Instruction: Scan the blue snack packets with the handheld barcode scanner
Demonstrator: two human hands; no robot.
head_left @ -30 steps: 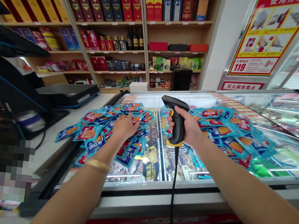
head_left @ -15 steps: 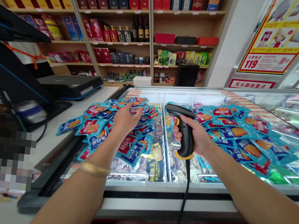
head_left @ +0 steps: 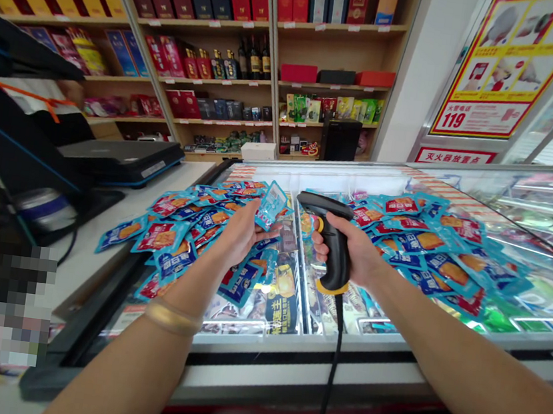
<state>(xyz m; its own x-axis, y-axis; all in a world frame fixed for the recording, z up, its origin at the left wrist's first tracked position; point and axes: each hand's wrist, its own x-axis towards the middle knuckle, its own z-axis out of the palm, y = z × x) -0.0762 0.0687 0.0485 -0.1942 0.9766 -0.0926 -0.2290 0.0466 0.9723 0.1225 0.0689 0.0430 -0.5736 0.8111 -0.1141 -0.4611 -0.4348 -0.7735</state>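
My right hand was wrapped round the scanner, nose left; my left hand pinched a packet, probably low down. Packet's long axis leaned up-right over the pile, small gap scanner-side.

Wooden shelves beside a white pillar

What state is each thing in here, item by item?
Left hand: holding a packet.
Packet: raised, tilted, pale panel showing.
Right hand: wrapped around the scanner.
Scanner: lifted, head pointing left.
Cable: attached, hanging down.
Left pile: overlapping packets, loosely heaped.
Right pile: likewise.
Bracelet: worn on left forearm.
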